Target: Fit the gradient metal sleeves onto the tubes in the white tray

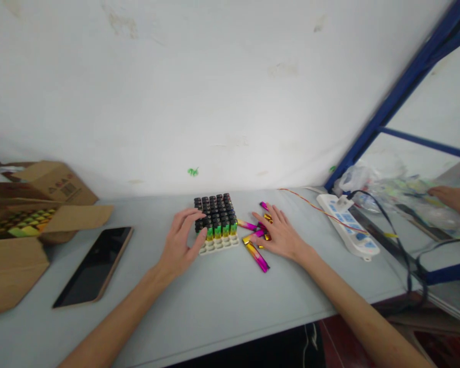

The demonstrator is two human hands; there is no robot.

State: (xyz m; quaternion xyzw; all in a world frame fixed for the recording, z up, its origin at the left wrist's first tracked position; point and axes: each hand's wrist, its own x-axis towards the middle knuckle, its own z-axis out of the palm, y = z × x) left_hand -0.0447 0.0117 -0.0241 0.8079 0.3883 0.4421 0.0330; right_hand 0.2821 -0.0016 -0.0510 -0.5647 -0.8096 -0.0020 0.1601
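A white tray (pixel 219 245) packed with several upright black-capped lighters (pixel 215 213) stands at the middle of the grey table. My left hand (pixel 182 241) rests against the tray's left side, fingers curved on the lighters and thumb at the front row. To the right, several loose magenta-and-gold lighters (pixel 256 255) lie on the table. Over that pile lies my right hand (pixel 278 233), fingers spread flat and touching them. Neither hand has a lighter lifted.
A black phone (pixel 95 266) lies at the left. An open cardboard box (pixel 19 225) holding more lighters stands at the far left. A white power strip (pixel 348 225) with cables lies at the right, beside a blue frame (pixel 391 102). Another person's hand (pixel 458 202) shows at the far right.
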